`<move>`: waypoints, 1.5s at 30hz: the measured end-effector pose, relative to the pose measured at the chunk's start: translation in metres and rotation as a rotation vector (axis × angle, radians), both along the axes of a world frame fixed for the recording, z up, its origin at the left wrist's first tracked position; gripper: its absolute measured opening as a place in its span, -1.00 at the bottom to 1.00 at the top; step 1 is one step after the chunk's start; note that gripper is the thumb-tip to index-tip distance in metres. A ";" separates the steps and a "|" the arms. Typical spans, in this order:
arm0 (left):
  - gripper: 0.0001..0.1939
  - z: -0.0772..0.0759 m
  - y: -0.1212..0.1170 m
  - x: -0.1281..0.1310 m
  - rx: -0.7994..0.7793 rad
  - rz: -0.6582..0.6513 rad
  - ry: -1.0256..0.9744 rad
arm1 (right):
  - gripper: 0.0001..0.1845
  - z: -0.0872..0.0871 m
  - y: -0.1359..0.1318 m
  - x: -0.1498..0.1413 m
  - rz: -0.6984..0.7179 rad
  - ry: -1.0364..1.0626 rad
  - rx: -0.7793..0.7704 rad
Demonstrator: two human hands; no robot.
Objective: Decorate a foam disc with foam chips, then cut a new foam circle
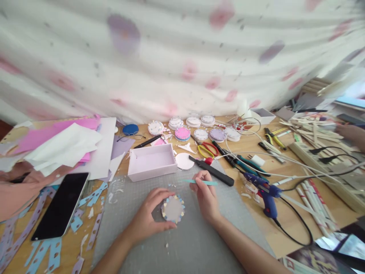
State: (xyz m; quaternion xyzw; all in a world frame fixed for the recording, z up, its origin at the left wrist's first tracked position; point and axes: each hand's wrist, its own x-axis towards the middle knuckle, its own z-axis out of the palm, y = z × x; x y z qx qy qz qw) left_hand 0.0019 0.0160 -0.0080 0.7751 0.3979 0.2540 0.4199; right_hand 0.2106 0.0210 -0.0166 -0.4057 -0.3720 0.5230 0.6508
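My left hand (154, 213) curves around a small round disc (173, 209), with thumb and fingertips at its edge. The disc has a greyish middle and a rim of small blue, cream and yellow pieces. It rests on the grey cutting mat (128, 243). To the right of the disc, my right hand (205, 198) pinches a thin teal stick-like tool (205, 182) held roughly level above the mat; its left end is blurred. Small pale scraps (172, 185) lie just beyond the disc.
Behind the hands are a pale box (152, 161), a white paper circle (184, 161), a black-handled knife (215, 172) and several decorated discs (182, 133). A blue glue gun (266, 192) and cables lie right, a phone (61, 207) left. Another person's hand (352, 133) shows far right.
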 end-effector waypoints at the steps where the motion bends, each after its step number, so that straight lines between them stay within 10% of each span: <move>1: -0.29 0.000 0.000 0.000 0.009 0.001 0.003 | -0.81 -0.001 0.001 0.000 0.001 -0.016 0.012; 45: -0.44 -0.005 -0.002 -0.002 -0.013 0.121 -0.174 | -0.67 -0.013 -0.005 -0.013 0.204 -0.301 0.049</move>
